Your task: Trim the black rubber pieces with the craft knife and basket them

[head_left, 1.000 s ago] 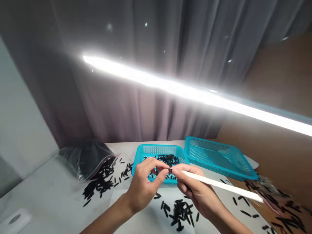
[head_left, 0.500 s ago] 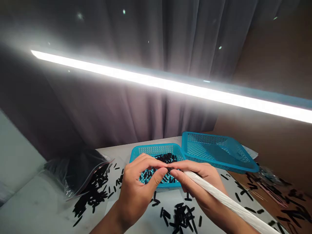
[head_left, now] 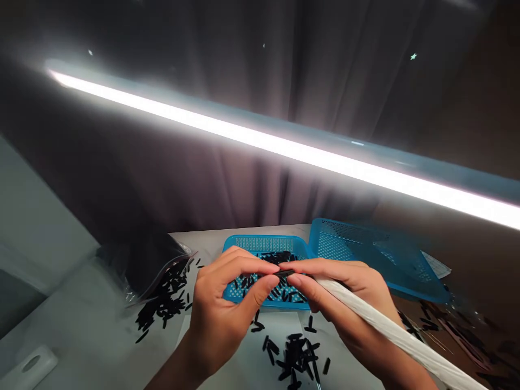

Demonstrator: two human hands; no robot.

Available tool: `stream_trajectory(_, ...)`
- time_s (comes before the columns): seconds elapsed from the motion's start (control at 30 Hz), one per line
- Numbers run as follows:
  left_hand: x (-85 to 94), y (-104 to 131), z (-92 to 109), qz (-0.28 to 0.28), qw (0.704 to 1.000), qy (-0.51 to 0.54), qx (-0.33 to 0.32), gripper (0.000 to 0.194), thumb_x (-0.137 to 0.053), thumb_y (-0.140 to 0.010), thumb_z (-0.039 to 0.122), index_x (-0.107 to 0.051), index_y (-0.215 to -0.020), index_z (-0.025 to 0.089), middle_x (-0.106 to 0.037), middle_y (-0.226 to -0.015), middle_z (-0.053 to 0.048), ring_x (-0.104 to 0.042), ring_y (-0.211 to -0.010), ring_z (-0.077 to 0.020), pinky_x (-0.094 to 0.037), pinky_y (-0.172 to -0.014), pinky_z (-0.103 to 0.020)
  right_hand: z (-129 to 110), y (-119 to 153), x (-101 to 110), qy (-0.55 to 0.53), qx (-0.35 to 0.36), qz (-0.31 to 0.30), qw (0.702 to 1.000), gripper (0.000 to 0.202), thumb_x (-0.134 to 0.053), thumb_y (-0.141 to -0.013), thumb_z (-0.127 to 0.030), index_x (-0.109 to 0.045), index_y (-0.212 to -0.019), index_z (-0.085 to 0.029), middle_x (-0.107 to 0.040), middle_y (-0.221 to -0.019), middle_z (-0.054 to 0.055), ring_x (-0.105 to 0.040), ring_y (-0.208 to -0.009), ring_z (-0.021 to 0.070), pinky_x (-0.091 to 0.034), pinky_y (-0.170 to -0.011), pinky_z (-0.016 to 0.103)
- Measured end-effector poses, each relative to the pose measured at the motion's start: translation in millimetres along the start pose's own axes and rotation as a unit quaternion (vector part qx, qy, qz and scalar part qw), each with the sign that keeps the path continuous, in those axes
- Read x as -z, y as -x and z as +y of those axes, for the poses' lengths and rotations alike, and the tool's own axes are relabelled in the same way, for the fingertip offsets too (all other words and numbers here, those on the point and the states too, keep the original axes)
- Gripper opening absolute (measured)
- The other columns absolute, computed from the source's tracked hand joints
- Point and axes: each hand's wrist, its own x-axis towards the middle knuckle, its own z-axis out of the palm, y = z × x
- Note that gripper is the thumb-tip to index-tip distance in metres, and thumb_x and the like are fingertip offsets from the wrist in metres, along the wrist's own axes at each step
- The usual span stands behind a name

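My left hand (head_left: 227, 309) is closed, pinching one end of a small black strip (head_left: 284, 273) between thumb and fingertips. My right hand (head_left: 345, 303) pinches the strip's other end. A long white wrapped rod (head_left: 374, 319) passes through my right hand and runs off at the lower right; its tip is hidden by the fingers. Just behind the hands stands a blue perforated basket (head_left: 266, 238) with many black strips in it. Below the hands, a pile of loose black strips (head_left: 296, 355) lies on a white sheet (head_left: 244, 363).
A clear plastic bag (head_left: 138, 265) at left has black strips (head_left: 162, 303) spilling from its mouth. A larger blue basket (head_left: 333, 244) stands back right, near pink-handled tweezers (head_left: 459, 338). A bright lamp tube (head_left: 284, 146) crosses above. A white object (head_left: 34, 368) lies lower left.
The view has shifted slightly, bringing the white object at lower left into sight. The fingertips have parted a little, and more of the black strip shows between them.
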Motion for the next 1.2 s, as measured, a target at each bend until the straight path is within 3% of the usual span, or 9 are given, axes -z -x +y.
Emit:
stream_trajectory(0.17, -1.0, -6.4, 3.1, 0.023, 0.998, 0.046, 0.022, 0.007, -0.071, -0.091, 0.019, -0.076, -0.09, 0.024, -0.074, -0.081, 0.001, -0.065, -0.078, -0.0136, -0.051, -0.072, -0.025, -8.6, 3.8, -4.5, 0.0, 0.019, 0.052, 0.998, 0.019, -0.075, -0.086, -0.041, -0.086, -0.096, -0.028, -0.068, -0.053, 0.002, -0.061, -0.046, 0.0151, -0.044, -0.042, 0.023)
stream_trajectory(0.33, 1.5, -7.1, -2.2, 0.009, 0.996, 0.074, 0.049, 0.006, -0.071, -0.091, 0.025, -0.077, -0.089, 0.025, -0.072, -0.08, 0.001, -0.066, -0.077, -0.0136, -0.051, -0.07, -0.024, -11.9, 10.1, -9.1, 0.032, 0.049, 0.063, 0.996, 0.013, -0.076, -0.085, -0.037, -0.086, -0.094, -0.032, -0.081, -0.077, 0.005, -0.076, -0.065, 0.022, -0.058, -0.059, 0.025)
stream_trajectory(0.57, 6.8, -7.4, -4.4, -0.022, 0.999, 0.033, 0.036, 0.006, -0.073, -0.09, 0.025, -0.077, -0.088, 0.028, -0.073, -0.079, 0.003, -0.067, -0.075, -0.0128, -0.051, -0.069, -0.023, -12.0, 11.4, -10.3, -0.005, 0.038, 0.121, 0.992, 0.01, -0.079, -0.082, -0.039, -0.085, -0.085, -0.032, -0.08, -0.075, 0.004, -0.075, -0.065, 0.0217, -0.058, -0.057, 0.025)
stream_trajectory(0.67, 7.5, -7.1, -2.3, -0.019, 0.999, 0.015, 0.032, 0.005, -0.073, -0.09, 0.027, -0.078, -0.088, 0.029, -0.074, -0.079, 0.003, -0.067, -0.074, -0.0128, -0.051, -0.068, -0.023, -13.3, 12.0, -8.9, -0.004, 0.021, 0.121, 0.992, 0.012, -0.079, -0.082, -0.04, -0.086, -0.085, -0.031, -0.076, -0.065, 0.004, -0.07, -0.058, 0.0196, -0.055, -0.053, 0.025)
stream_trajectory(0.83, 9.8, -3.2, 0.3, 0.004, 0.999, 0.003, 0.046, 0.004, -0.074, -0.088, 0.027, -0.077, -0.088, 0.029, -0.072, -0.079, 0.004, -0.065, -0.075, -0.0119, -0.051, -0.07, -0.022, -13.5, 11.6, -7.7, 0.006, -0.032, 0.095, 0.995, 0.024, -0.078, -0.079, -0.049, -0.086, -0.086, -0.027, -0.053, -0.045, 0.001, -0.044, -0.04, 0.0116, -0.032, -0.036, 0.024)
stream_trajectory(1.07, 11.0, -2.9, 2.1, -0.017, 0.991, 0.046, 0.126, 0.012, -0.074, -0.088, 0.035, -0.078, -0.085, 0.024, -0.073, -0.082, 0.0, -0.063, -0.077, -0.0144, -0.049, -0.069, -0.024, -16.6, 10.2, -8.9, -0.024, -0.048, 0.109, 0.993, 0.028, -0.079, -0.076, -0.049, -0.086, -0.084, -0.023, -0.052, -0.045, 0.001, -0.042, -0.044, 0.0116, -0.032, -0.04, 0.024)
stream_trajectory(1.2, 10.8, -4.5, 3.9, -0.02, 0.99, 0.048, 0.131, 0.009, -0.073, -0.089, 0.031, -0.078, -0.086, 0.024, -0.073, -0.081, 0.001, -0.064, -0.077, -0.0137, -0.048, -0.071, -0.023, -20.1, 10.3, -11.9, -0.048, -0.045, 0.112, 0.991, 0.021, -0.081, -0.076, -0.043, -0.086, -0.083, -0.024, -0.054, -0.046, -0.001, -0.042, -0.046, 0.0104, -0.033, -0.041, 0.022)
